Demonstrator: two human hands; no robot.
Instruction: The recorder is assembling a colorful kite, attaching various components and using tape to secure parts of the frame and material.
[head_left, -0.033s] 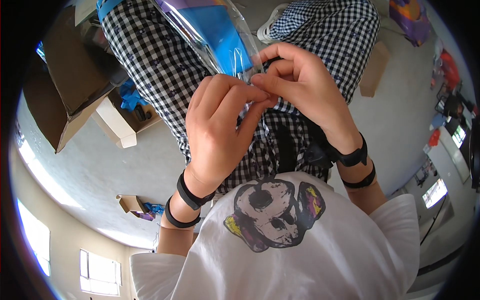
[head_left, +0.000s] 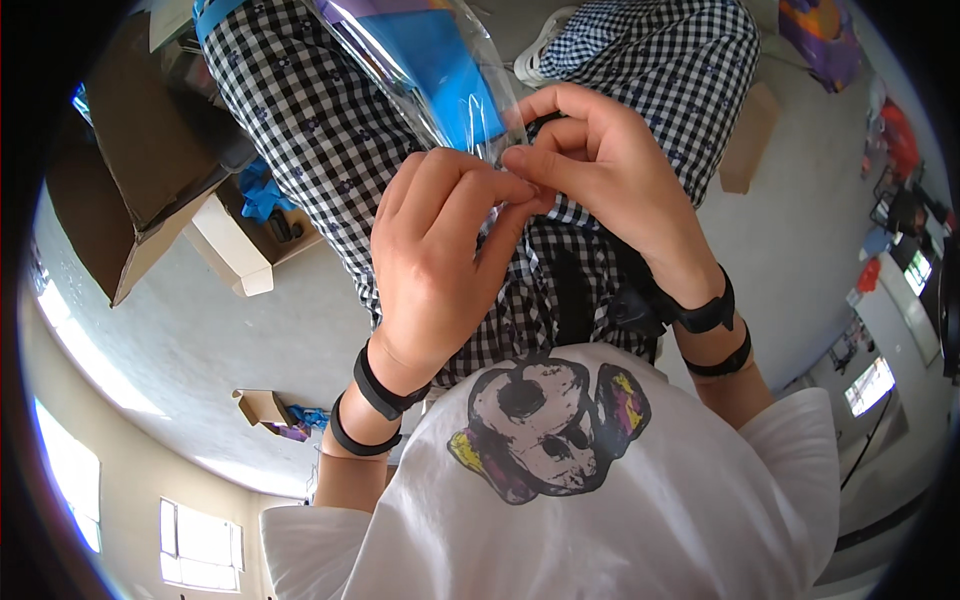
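A clear plastic bag (head_left: 490,75) with a folded blue and purple item (head_left: 440,70) inside lies across my lap, running out past the top edge. Its near end is gathered between my two hands. My left hand (head_left: 435,230) pinches the bag's end with thumb and forefinger. From the other side, my right hand (head_left: 610,170) has its thumb and fingers closed on the same end, the fingertips of both hands meeting. The exact fold of plastic between them is hidden. Checked trousers (head_left: 320,120) lie beneath the bag.
On the left stands a large open cardboard box (head_left: 150,140), with a smaller open box (head_left: 235,240) holding blue and black things beside it. Another small box (head_left: 262,408) sits farther off. A flat cardboard piece (head_left: 750,140) and a purple-orange package (head_left: 820,40) lie to the right.
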